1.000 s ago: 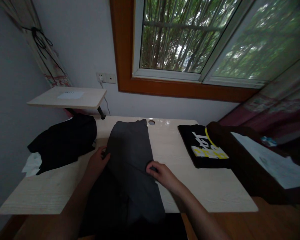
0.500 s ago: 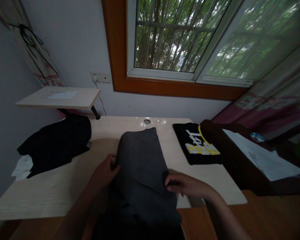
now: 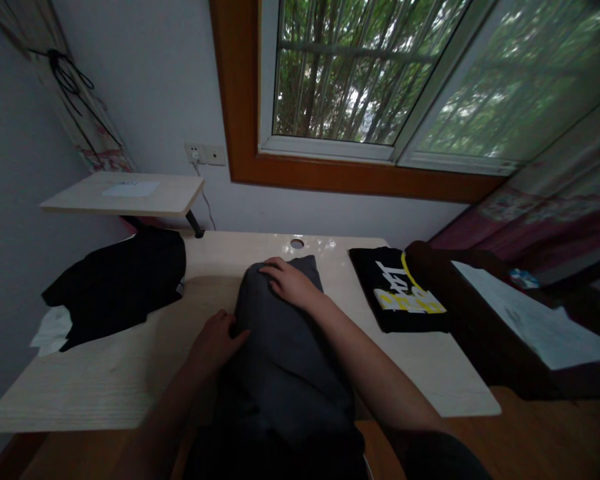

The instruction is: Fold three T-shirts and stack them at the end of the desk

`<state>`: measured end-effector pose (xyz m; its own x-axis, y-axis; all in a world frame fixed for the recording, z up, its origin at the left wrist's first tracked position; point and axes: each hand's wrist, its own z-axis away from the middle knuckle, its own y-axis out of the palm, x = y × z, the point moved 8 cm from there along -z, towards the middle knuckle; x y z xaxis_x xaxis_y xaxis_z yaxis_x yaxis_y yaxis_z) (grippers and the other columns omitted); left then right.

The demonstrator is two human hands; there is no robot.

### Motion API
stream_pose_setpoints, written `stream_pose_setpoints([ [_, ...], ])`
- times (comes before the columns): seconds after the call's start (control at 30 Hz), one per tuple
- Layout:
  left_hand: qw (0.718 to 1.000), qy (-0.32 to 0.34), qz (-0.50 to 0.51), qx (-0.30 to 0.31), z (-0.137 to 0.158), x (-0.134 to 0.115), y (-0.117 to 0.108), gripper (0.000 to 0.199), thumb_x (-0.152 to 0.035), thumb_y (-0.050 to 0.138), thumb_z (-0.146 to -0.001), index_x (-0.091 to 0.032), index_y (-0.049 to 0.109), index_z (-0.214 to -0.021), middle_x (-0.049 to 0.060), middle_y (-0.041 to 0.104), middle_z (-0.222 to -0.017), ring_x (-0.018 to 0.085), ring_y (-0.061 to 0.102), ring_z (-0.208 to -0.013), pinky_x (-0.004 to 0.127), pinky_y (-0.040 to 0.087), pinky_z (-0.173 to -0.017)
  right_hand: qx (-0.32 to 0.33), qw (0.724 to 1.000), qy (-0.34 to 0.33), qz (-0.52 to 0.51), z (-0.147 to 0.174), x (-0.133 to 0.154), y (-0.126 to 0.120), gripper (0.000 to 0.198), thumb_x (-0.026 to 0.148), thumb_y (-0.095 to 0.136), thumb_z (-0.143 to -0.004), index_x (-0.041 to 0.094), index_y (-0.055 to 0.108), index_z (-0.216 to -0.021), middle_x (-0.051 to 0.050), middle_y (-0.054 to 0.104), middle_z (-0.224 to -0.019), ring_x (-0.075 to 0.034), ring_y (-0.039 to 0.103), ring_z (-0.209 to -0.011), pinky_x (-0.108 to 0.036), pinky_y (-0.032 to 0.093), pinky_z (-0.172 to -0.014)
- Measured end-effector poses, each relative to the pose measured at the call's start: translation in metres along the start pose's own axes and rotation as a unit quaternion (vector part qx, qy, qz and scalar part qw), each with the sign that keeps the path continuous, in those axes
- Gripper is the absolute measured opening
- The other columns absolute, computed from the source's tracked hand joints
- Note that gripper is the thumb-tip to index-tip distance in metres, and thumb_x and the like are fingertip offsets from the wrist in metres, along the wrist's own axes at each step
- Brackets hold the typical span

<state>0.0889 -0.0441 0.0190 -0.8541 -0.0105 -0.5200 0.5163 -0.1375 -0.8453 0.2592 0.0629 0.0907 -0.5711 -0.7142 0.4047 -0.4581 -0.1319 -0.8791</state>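
A dark grey folded garment (image 3: 280, 360) lies lengthwise on the pale wooden table (image 3: 105, 393), its near end hanging over the front edge into shadow. My left hand (image 3: 220, 343) rests at the garment's left edge, thumb on the cloth and fingers apart from it. Across the cloth reaches my right arm, and my right hand (image 3: 293, 283) lies flat on the far end with fingers spread near its upper left corner. The kind of garment cannot be made out.
To the right lies a folded black T-shirt (image 3: 400, 293) with white and yellow print. Crumpled black clothing (image 3: 120, 287) with a white piece sits at the left, below a small raised shelf (image 3: 125, 193). Dark brown furniture bearing a white sheet (image 3: 530, 313) adjoins the right side.
My right hand has moved from the garment's right edge up and left onto its far end. My left hand stays at the left edge, slightly farther over the cloth.
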Motion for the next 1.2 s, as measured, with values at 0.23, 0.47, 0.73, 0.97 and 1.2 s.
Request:
stream_pose_setpoints([
  [0.23,0.999,0.017,0.035,0.001,0.005,0.001,-0.003,0.025,-0.044,0.057,-0.085,-0.021,0.061,-0.076,0.007,0.06,-0.091,0.024,0.06,-0.086,0.035,0.046,-0.079,0.033,0.999,-0.008,0.012,-0.047,-0.009,0.033,0.045,0.007,0.054,-0.09,0.02,0.061,-0.133,-0.01,0.062,-0.129,-0.02,0.06,-0.12,-0.031,0.044,-0.104],
  [0.47,0.998,0.009,0.04,0.046,0.007,0.006,-0.009,0.024,-0.042,0.057,-0.084,-0.021,0.061,-0.075,0.007,0.06,-0.088,0.024,0.061,-0.086,0.035,0.044,-0.076,-0.004,0.999,0.027,0.019,-0.063,-0.009,0.04,0.034,0.015,0.055,-0.095,0.02,0.065,-0.127,-0.01,0.064,-0.119,-0.021,0.058,-0.117,-0.033,0.042,-0.104],
  [0.73,0.998,0.021,0.051,0.026,0.001,0.013,-0.015,0.035,-0.041,0.066,-0.08,-0.019,0.062,-0.107,0.009,0.067,-0.103,0.026,0.063,-0.093,0.036,0.046,-0.082,-0.081,0.994,0.072,-0.026,-0.045,-0.012,0.051,0.053,0.013,0.056,-0.091,0.019,0.049,-0.143,-0.012,0.054,-0.131,-0.021,0.055,-0.122,-0.033,0.042,-0.108],
  [0.97,0.996,0.042,0.047,-0.068,-0.043,0.006,-0.022,0.059,-0.036,0.063,-0.085,-0.011,0.052,-0.138,0.014,0.068,-0.107,0.028,0.064,-0.099,0.042,0.047,-0.095,-0.106,0.992,0.075,-0.009,-0.003,-0.021,0.024,0.042,0.015,0.055,-0.092,0.024,0.058,-0.133,-0.009,0.057,-0.127,-0.024,0.055,-0.119,-0.039,0.044,-0.108],
  [1.2,0.994,0.011,0.102,-0.05,-0.083,0.008,-0.019,0.068,-0.039,0.063,-0.086,-0.014,0.044,-0.145,0.013,0.072,-0.104,0.026,0.07,-0.091,0.036,0.051,-0.082,-0.176,0.952,0.242,0.065,0.07,-0.081,-0.012,0.035,0.025,0.059,-0.092,0.021,0.063,-0.126,-0.015,0.055,-0.128,-0.032,0.052,-0.119,-0.05,0.044,-0.107],
])
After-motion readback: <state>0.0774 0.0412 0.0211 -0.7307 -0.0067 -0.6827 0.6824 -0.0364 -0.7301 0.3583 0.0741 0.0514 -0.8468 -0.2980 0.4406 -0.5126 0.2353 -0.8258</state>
